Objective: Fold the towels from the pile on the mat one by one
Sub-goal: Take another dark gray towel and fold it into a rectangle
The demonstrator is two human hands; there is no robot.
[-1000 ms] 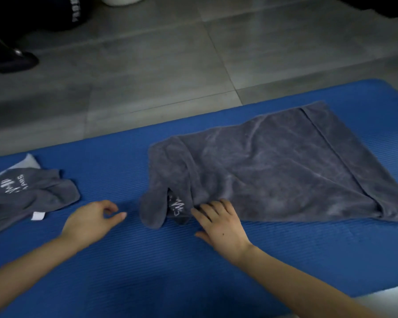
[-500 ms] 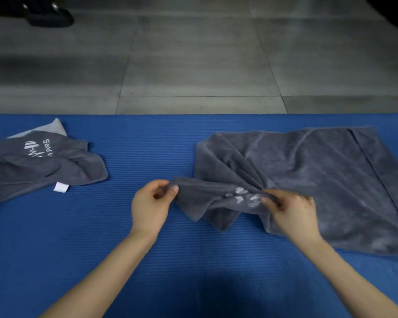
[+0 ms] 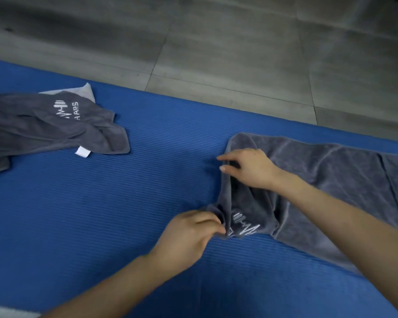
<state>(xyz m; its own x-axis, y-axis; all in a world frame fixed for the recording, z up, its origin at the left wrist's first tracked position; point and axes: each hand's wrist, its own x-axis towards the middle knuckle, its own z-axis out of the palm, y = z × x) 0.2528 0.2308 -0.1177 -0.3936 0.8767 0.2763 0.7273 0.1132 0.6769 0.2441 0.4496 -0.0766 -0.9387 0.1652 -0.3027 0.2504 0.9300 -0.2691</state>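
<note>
A grey towel (image 3: pixel 331 180) lies spread on the blue mat (image 3: pixel 101 214), right of centre, its left end bunched with a white logo showing. My left hand (image 3: pixel 189 235) pinches the near left corner of this towel. My right hand (image 3: pixel 248 168) pinches the towel's left edge at the far corner, its arm lying across the cloth. The pile of grey towels (image 3: pixel 44 127) sits crumpled at the far left of the mat, with a white logo and a small white tag showing.
Grey tiled floor (image 3: pixel 216 42) runs beyond the mat's far edge. A pale strip (image 3: pixel 0 312) shows at the bottom left corner past the mat's near edge.
My right hand has moved from the logo area up to the far left corner of the towel. My left hand now holds the near corner. The bunched end is pulled straighter.
</note>
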